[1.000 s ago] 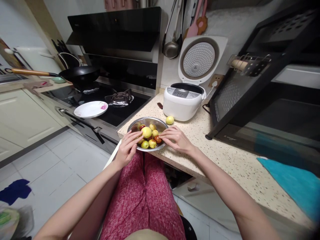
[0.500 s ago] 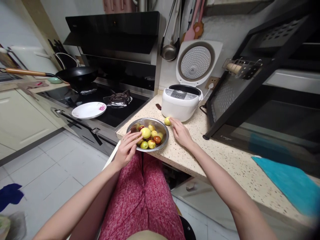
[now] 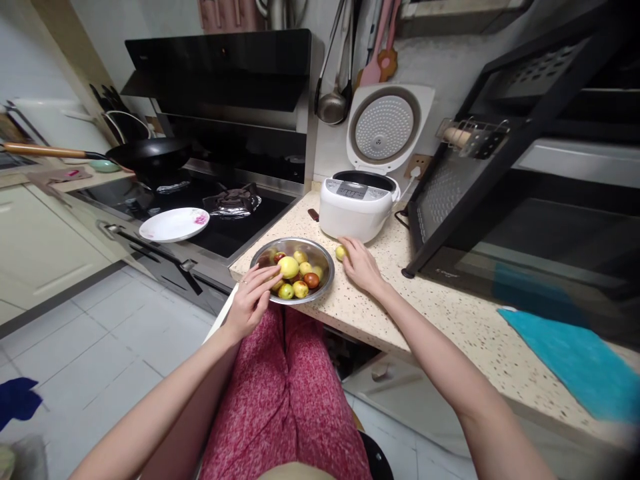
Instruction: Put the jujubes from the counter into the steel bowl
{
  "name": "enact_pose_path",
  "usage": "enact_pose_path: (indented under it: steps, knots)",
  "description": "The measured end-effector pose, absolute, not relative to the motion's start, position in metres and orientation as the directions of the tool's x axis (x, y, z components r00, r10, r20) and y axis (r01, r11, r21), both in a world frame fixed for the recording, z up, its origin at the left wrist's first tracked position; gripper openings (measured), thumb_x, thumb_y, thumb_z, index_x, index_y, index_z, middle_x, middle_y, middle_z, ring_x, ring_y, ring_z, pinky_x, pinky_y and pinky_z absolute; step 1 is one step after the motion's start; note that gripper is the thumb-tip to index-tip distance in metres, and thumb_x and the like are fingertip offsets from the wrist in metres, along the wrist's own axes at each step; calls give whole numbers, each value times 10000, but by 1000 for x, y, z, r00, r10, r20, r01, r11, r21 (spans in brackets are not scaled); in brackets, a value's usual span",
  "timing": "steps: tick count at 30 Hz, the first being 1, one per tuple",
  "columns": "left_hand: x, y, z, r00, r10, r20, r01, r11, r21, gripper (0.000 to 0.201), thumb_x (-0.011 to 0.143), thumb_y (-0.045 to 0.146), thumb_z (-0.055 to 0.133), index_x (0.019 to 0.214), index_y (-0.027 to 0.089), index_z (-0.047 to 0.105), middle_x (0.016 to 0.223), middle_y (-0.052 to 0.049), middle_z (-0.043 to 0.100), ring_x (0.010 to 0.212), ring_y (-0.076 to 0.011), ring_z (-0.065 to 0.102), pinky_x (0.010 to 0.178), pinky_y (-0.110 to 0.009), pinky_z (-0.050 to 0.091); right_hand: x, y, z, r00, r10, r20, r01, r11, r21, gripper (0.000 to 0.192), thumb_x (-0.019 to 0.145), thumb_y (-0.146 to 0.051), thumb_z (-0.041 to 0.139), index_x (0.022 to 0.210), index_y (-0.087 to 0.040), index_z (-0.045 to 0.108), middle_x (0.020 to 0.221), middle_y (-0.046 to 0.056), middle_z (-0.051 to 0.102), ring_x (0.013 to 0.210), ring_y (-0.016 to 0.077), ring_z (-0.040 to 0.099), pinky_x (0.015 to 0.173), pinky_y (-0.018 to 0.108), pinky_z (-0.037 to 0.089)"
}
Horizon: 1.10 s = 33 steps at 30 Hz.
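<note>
A metal bowl [image 3: 327, 283] of yellow-green and reddish-brown jujubes [image 3: 311, 280] stands at the counter's front edge. My left hand [image 3: 250, 293] lies over its left rim, fingers stretched out and thumb apart. Its fingertips reach a large yellow jujube [image 3: 289, 267] on top of the pile. To the right of the bowl, my right hand [image 3: 363, 267] has its fingers curled round a single yellow-green jujube [image 3: 341, 253] at the counter. Part of that fruit is hidden by the fingers. Just behind is a white rice cooker [image 3: 350, 217] with its lid raised.
On the left, a floral plate [image 3: 170, 227] rests at the front of the gas hob [image 3: 270, 223], with a black wok [image 3: 150, 155] behind. A black rack [image 3: 425, 213] with an oven stands on the right. A turquoise cloth [image 3: 565, 357] lies on the counter [image 3: 450, 333].
My right hand's fingers have curled further over the single jujube, which now sits slightly nearer to me and to the right. My left hand stays at the bowl. The view has shifted slightly.
</note>
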<state>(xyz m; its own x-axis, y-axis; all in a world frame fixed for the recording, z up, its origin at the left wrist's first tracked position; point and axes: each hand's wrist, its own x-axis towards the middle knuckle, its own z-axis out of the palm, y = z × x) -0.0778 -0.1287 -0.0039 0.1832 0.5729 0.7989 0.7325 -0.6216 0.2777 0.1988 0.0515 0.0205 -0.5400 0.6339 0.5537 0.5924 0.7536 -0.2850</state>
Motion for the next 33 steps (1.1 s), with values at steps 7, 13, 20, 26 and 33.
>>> enact_pose_path:
  steps: [7,13,20,26,33]
  knots:
    - [-79,-128,-5,186,576,796,736,-618,276,420,1033,160,419,1415,245,571,1431,-98,610,1341,-235,562,1195,-519,354,200,51,16,-580,642,502,585,757,-292,357,940,-199,499,1291,-177,563,1221,161,602,1155,320,573,973,507,533]
    - [-80,-127,-6,188,568,801,727,-629,276,434,1031,160,429,1434,256,556,1438,-100,603,1346,-239,556,1194,-521,354,194,39,28,-514,579,633,472,807,-354,410,923,-203,561,1333,-214,541,1221,140,572,1170,313,571,999,520,526]
    - [-76,-128,-5,171,567,805,719,-631,292,434,1035,164,416,1435,254,559,1428,-105,614,1348,-246,557,1192,-531,353,177,7,48,-482,508,714,171,854,-492,366,908,-254,662,1263,-265,575,1240,98,588,1170,268,595,922,442,589]
    - [-72,-128,-4,151,569,808,730,-615,297,430,1051,214,401,1455,253,543,1441,-105,605,1364,-253,534,1199,-551,342,158,-5,48,-620,490,613,40,799,-600,336,872,-327,737,1171,-257,601,1200,95,595,1154,257,596,828,402,642]
    - [-72,-128,-5,149,568,809,731,-614,297,453,1049,206,405,1484,269,511,1479,-103,571,1381,-252,527,1209,-538,346,139,-6,49,-669,499,552,50,770,-636,329,857,-337,764,1137,-253,614,1180,87,608,1132,252,616,868,424,640]
